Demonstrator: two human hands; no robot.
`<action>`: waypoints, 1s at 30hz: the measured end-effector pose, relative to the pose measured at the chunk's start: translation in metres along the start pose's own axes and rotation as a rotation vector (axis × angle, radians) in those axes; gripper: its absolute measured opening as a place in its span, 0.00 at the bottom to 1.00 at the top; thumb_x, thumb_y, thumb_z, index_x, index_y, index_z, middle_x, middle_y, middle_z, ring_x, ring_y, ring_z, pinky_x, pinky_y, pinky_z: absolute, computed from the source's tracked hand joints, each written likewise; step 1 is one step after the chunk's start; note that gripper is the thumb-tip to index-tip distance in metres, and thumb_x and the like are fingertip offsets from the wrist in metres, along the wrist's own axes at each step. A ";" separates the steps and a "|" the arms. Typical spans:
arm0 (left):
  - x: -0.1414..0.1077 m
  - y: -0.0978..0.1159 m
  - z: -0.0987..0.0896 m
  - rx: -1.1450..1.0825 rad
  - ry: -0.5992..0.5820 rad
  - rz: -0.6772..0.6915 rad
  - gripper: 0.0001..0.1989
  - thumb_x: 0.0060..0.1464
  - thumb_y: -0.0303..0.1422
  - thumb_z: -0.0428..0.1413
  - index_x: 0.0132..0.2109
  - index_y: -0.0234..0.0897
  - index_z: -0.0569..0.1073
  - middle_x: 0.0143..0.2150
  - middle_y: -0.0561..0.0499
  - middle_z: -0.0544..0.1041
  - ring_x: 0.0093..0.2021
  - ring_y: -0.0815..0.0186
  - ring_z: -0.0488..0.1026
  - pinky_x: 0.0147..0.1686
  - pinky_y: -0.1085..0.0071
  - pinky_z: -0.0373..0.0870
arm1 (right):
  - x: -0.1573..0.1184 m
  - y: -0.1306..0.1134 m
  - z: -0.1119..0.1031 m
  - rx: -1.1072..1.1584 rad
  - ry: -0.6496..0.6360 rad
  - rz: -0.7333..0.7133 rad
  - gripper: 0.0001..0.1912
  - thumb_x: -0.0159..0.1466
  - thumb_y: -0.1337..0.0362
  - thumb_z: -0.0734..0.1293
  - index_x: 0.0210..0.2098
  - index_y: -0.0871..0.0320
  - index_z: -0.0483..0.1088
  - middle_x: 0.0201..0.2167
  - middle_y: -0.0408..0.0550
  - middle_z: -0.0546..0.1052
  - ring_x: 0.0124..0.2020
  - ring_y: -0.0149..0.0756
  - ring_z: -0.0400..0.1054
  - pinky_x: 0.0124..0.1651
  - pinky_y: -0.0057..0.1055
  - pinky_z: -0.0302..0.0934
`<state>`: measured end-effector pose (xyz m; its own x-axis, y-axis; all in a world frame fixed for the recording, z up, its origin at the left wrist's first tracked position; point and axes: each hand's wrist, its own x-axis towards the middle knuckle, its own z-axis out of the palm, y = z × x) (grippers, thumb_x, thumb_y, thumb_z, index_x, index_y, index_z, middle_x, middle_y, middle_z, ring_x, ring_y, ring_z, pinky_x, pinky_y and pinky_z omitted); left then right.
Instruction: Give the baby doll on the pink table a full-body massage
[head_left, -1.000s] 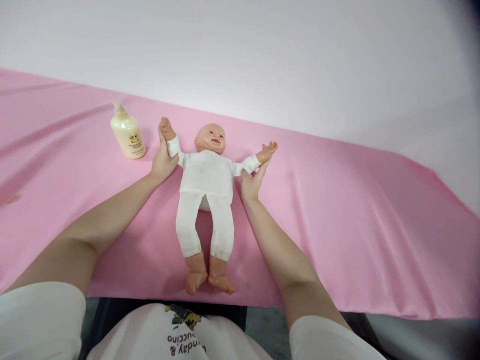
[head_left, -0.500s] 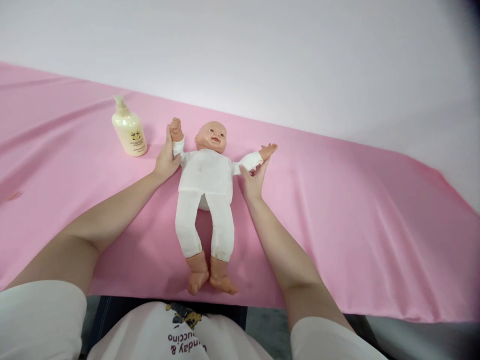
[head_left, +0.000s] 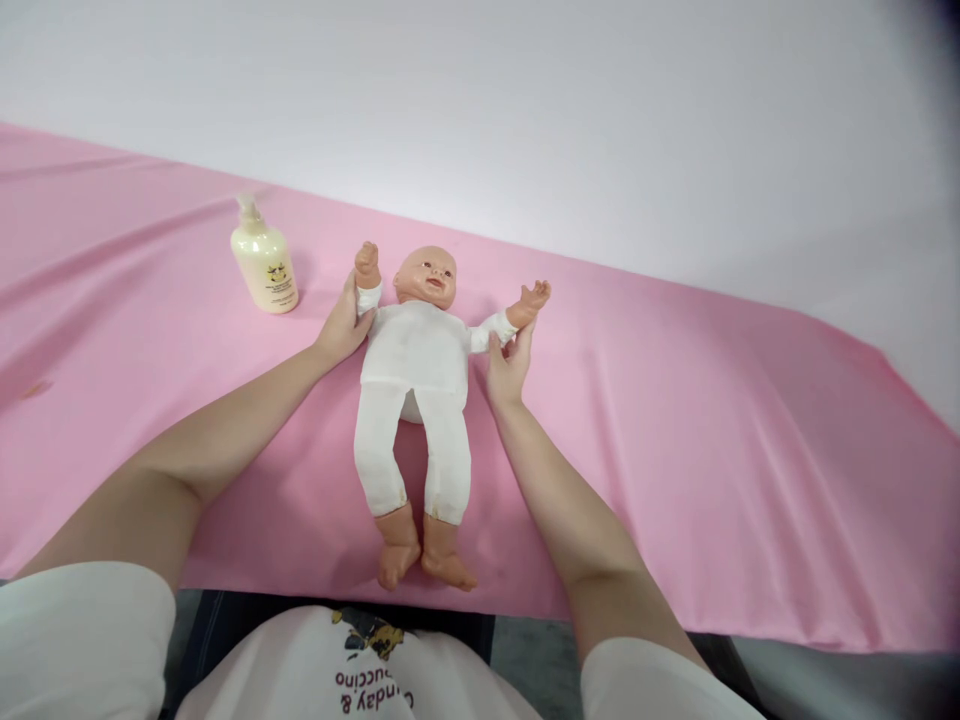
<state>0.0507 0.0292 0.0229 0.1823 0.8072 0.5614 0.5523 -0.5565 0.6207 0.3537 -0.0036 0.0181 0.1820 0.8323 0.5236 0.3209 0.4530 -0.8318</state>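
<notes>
A baby doll (head_left: 417, 350) with a white cloth body lies on its back on the pink cloth (head_left: 712, 450), head away from me and feet near the front edge. My left hand (head_left: 346, 325) is closed around the doll's arm on the left, thumb towards its shoulder. On the other side, my right hand (head_left: 511, 365) grips the doll's arm on the right, with the thumb on the white sleeve and fingers behind the forearm. Both doll arms are raised outward, their plastic hands showing above my fingers. Some of my fingers are hidden behind the doll's arms.
A cream pump bottle (head_left: 266, 265) with a printed label stands upright left of the doll, beyond my left hand. Behind the cloth rises a pale wall (head_left: 525, 110). Folds run across the cloth, and its front edge lies close to my body.
Both of the doll's arms have moved inward a little, towards its body, with my hands still on them. My left hand has shifted right. The doll's body stays nearly in place.
</notes>
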 end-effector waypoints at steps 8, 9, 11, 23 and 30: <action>-0.003 0.002 0.005 0.217 -0.161 0.016 0.32 0.66 0.31 0.45 0.75 0.39 0.57 0.74 0.37 0.60 0.74 0.50 0.58 0.71 0.48 0.58 | -0.002 0.019 0.002 -0.139 -0.249 -0.052 0.31 0.70 0.56 0.58 0.71 0.52 0.59 0.67 0.53 0.68 0.69 0.42 0.62 0.74 0.51 0.53; -0.004 0.005 0.006 0.265 -0.191 -0.001 0.31 0.64 0.28 0.45 0.73 0.40 0.61 0.73 0.38 0.62 0.73 0.50 0.60 0.70 0.48 0.59 | -0.002 0.020 0.003 -0.159 -0.289 -0.060 0.28 0.70 0.59 0.57 0.69 0.52 0.64 0.65 0.52 0.70 0.68 0.41 0.63 0.75 0.50 0.53; -0.005 0.010 0.007 0.336 -0.220 -0.023 0.32 0.62 0.25 0.44 0.72 0.43 0.64 0.73 0.40 0.63 0.71 0.50 0.62 0.69 0.48 0.61 | 0.000 0.022 0.004 -0.194 -0.316 -0.064 0.26 0.69 0.62 0.57 0.65 0.52 0.69 0.63 0.52 0.71 0.68 0.40 0.63 0.75 0.50 0.53; -0.002 -0.002 0.008 0.168 -0.104 0.056 0.32 0.66 0.33 0.47 0.74 0.36 0.57 0.70 0.36 0.66 0.70 0.51 0.64 0.70 0.50 0.60 | -0.007 0.009 0.006 -0.107 -0.258 -0.076 0.29 0.69 0.52 0.64 0.66 0.54 0.62 0.65 0.57 0.69 0.67 0.45 0.64 0.72 0.50 0.58; 0.008 -0.049 0.013 -0.252 0.240 -0.020 0.53 0.61 0.57 0.57 0.77 0.47 0.33 0.79 0.38 0.45 0.79 0.49 0.47 0.76 0.47 0.47 | 0.002 0.027 0.000 0.112 0.086 0.006 0.39 0.70 0.44 0.60 0.73 0.55 0.45 0.76 0.61 0.50 0.76 0.45 0.50 0.75 0.52 0.51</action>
<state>0.0356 0.0649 -0.0102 -0.0390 0.7657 0.6420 0.3305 -0.5965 0.7314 0.3624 0.0106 -0.0028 0.2642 0.8066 0.5288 0.2152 0.4852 -0.8475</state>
